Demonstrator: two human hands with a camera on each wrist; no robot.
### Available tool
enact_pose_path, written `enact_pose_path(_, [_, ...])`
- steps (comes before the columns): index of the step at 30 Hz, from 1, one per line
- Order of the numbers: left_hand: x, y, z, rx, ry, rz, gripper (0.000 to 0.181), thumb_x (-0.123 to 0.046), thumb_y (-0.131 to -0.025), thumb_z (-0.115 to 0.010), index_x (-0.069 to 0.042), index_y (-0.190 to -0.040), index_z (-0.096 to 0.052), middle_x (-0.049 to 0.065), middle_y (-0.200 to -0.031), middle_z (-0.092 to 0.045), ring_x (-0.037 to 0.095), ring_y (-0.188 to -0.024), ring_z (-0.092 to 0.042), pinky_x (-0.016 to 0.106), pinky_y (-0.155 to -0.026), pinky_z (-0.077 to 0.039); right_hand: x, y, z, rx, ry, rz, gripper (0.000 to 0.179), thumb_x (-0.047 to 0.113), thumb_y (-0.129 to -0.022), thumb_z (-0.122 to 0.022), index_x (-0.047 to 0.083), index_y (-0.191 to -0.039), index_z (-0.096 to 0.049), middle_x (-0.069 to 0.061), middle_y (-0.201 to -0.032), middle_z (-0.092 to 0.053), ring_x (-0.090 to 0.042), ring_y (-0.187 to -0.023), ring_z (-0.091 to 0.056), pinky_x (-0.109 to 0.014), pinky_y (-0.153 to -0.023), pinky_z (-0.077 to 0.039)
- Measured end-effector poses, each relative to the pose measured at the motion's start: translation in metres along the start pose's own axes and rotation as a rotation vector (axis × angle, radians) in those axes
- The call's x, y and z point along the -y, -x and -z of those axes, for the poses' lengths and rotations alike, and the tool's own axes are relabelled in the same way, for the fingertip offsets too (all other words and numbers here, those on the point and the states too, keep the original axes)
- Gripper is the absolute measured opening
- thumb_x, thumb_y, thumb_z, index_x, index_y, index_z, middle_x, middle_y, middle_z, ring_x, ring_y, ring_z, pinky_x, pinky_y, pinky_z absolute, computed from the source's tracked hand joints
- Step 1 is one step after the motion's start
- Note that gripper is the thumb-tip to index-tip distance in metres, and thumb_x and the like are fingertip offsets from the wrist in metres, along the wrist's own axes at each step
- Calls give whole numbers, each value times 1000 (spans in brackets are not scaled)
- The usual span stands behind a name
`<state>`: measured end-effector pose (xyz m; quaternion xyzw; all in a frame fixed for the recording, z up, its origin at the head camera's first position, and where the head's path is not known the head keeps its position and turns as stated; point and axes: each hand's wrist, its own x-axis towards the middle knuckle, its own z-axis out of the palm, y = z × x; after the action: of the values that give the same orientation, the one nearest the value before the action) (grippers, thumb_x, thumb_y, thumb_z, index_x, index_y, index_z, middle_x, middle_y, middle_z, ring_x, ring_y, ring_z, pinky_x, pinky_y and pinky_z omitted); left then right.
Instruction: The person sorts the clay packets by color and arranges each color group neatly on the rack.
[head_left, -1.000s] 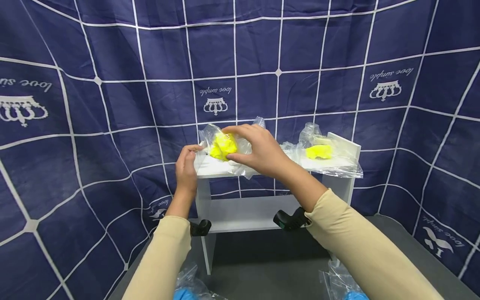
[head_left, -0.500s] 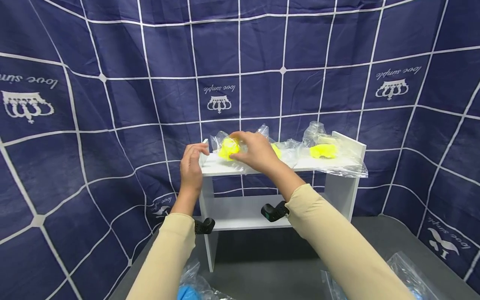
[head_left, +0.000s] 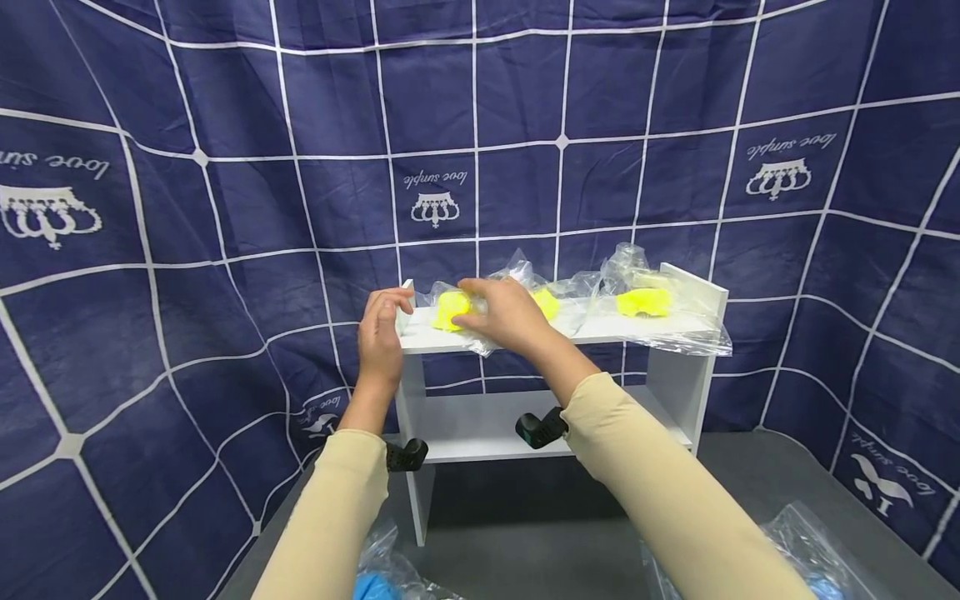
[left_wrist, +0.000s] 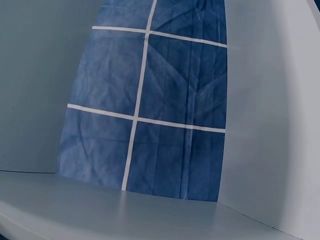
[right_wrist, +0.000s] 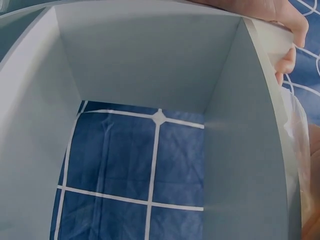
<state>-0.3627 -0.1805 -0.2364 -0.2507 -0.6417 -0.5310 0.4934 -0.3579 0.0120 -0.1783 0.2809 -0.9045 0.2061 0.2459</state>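
My right hand [head_left: 506, 315] pinches a bright yellow lump in a clear plastic bag [head_left: 450, 311] between fingers and thumb, low over the left part of a white shelf unit's top board [head_left: 423, 337]. My left hand [head_left: 382, 342] is at that board's left end, its fingers curled over the short upright end panel [head_left: 406, 310]. The right wrist view shows the left hand's fingers [right_wrist: 300, 27] around this panel. Another yellow lump in clear plastic [head_left: 546, 304] lies just right of my right hand, partly hidden by it. A third bagged yellow lump [head_left: 643, 302] lies farther right.
Below the top board is a lower shelf board [head_left: 487, 421]. Bags with blue contents lie on the dark grey surface in front, one at the left [head_left: 375, 586] and one at the right [head_left: 825, 586]. A navy curtain with white grid lines [head_left: 517, 100] hangs behind.
The right hand has lowered the bagged yellow lump onto the left part of the top board. The left hand has moved off the bag to the end panel.
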Motion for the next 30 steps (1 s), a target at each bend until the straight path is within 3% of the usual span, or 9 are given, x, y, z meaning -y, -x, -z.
enact_pose_path(5, [1,0,-1,5,-8,6,38,-22,-97,-34,5,-79,-54,18,-108,-63,22,-111,-55,21,-99,-34,-1,5,2,-103,-23,70,53,42,-91,-61,20,-138,-51,0,-139,-56,-22,-132,-49,-43,-121,-17])
enact_pose_path(10, [2,1,0,7,-9,-6,40,-24,-98,-34,6,-80,-53,20,-109,-62,24,-111,-54,21,-99,-34,-1,12,3,-266,-20,206,46,36,-92,-59,18,-134,-55,-1,-139,-57,-21,-135,-46,-47,-120,-16])
enact_pose_path(14, [3,1,1,8,-10,-17,40,-23,-98,-33,8,-81,-52,21,-109,-62,25,-110,-54,21,-98,-34,2,22,6,-345,-60,309,43,30,-92,-60,16,-133,-57,-2,-137,-58,-22,-136,-45,-47,-120,-17])
enact_pose_path(21, [1,2,2,5,-12,-8,39,-23,-99,-33,6,-82,-53,20,-109,-62,24,-110,-54,20,-99,-33,2,52,11,-386,-208,412,41,21,-91,-60,15,-132,-57,-2,-137,-58,-19,-134,-47,-41,-118,-25])
enact_pose_path(27, [2,2,2,11,8,-23,38,-21,-99,-33,7,-82,-52,21,-109,-61,24,-110,-53,21,-100,-33,-4,90,12,-423,-289,494,36,15,-90,-60,14,-127,-61,-2,-132,-62,-17,-130,-52,-40,-118,-27])
enact_pose_path(30, [2,2,1,15,24,-27,37,-21,-99,-32,7,-83,-52,22,-108,-61,23,-110,-54,22,-101,-33,-10,111,13,-414,-322,515,36,12,-88,-62,13,-124,-62,-2,-129,-63,-17,-126,-54,-35,-113,-34])
